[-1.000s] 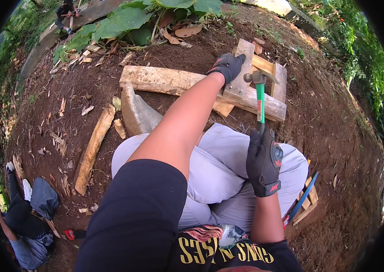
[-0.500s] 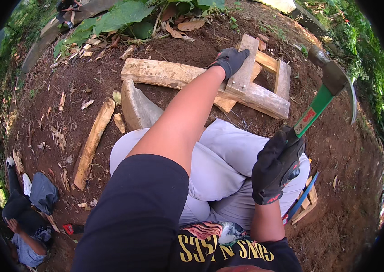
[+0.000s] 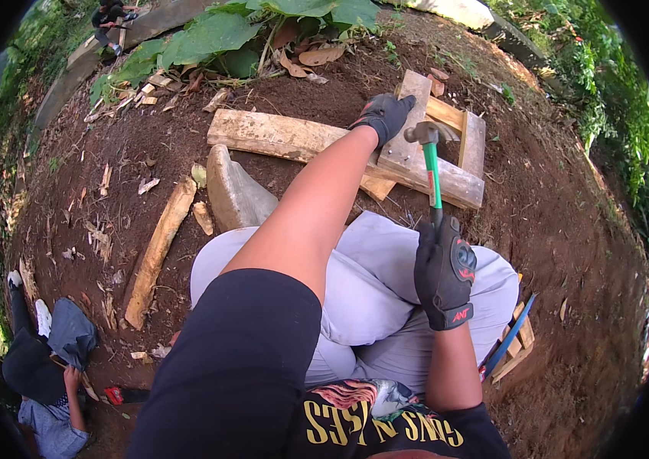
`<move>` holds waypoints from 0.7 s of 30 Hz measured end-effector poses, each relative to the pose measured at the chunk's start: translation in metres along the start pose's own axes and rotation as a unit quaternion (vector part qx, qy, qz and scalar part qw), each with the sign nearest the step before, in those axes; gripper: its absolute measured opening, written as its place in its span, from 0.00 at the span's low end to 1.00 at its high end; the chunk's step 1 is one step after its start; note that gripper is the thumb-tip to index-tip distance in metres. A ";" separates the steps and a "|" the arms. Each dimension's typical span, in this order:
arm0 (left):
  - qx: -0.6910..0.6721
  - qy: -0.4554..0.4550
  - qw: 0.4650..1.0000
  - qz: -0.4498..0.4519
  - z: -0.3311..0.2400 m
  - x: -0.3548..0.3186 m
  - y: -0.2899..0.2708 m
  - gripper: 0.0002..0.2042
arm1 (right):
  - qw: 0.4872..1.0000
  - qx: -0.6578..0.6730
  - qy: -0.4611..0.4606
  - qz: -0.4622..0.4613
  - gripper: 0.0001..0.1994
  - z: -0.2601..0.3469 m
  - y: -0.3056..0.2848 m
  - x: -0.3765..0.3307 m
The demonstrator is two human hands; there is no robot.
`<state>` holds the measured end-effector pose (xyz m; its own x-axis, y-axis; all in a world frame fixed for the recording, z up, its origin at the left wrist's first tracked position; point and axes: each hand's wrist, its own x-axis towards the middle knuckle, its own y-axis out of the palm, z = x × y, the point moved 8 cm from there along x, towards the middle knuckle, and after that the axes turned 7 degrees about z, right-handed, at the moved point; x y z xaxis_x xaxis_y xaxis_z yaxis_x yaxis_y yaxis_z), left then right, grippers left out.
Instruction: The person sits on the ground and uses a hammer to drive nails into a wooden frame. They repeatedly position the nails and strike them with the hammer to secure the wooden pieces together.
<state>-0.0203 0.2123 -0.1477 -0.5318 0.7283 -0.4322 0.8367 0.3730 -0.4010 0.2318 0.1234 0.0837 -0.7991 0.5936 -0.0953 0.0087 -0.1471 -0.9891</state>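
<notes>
My right hand (image 3: pixel 447 275), in a black glove, is closed round the handle of a claw hammer (image 3: pixel 433 172) with a green shaft. The hammer's metal head is over the right part of a wooden frame, close to the nails in a short board (image 3: pixel 399 149); whether it touches the wood I cannot tell. My left hand (image 3: pixel 383 116), gloved too, grips the left edge of that short board, its thumb on top. The board lies across a long plank (image 3: pixel 271 131), and a second short crosspiece (image 3: pixel 473 144) sits at the plank's right end.
A curved grey slab-like piece (image 3: pixel 236 191) rests by my leg, with a rough wood strip (image 3: pixel 160 252) to its left. A blue-edged saw-like blade (image 3: pixel 510 344) and wood scraps lie by my right knee. One person (image 3: pixel 53 417) sits at lower left, another (image 3: pixel 110 23) far off.
The hammer has swung down and left from raised at the right to over the frame. The frame has shifted slightly down, my left hand still on the short board.
</notes>
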 end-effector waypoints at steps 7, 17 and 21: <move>-0.053 -0.033 0.998 0.027 -0.007 -0.015 0.007 0.35 | 0.996 -0.007 0.039 0.075 0.10 -0.003 0.013 -0.009; -0.151 -0.002 0.984 0.097 0.008 0.010 0.023 0.26 | 0.995 -0.034 0.054 0.076 0.10 -0.003 0.013 -0.003; -0.354 -0.057 0.921 0.150 0.037 0.030 0.025 0.31 | 0.997 -0.045 -0.015 0.065 0.11 0.000 0.036 0.005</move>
<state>-0.0199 0.2222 -0.2009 -0.2395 0.8098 -0.5355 0.8023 0.4757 0.3606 0.2280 0.1214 0.0476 -0.8054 0.5498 -0.2213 0.1661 -0.1490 -0.9748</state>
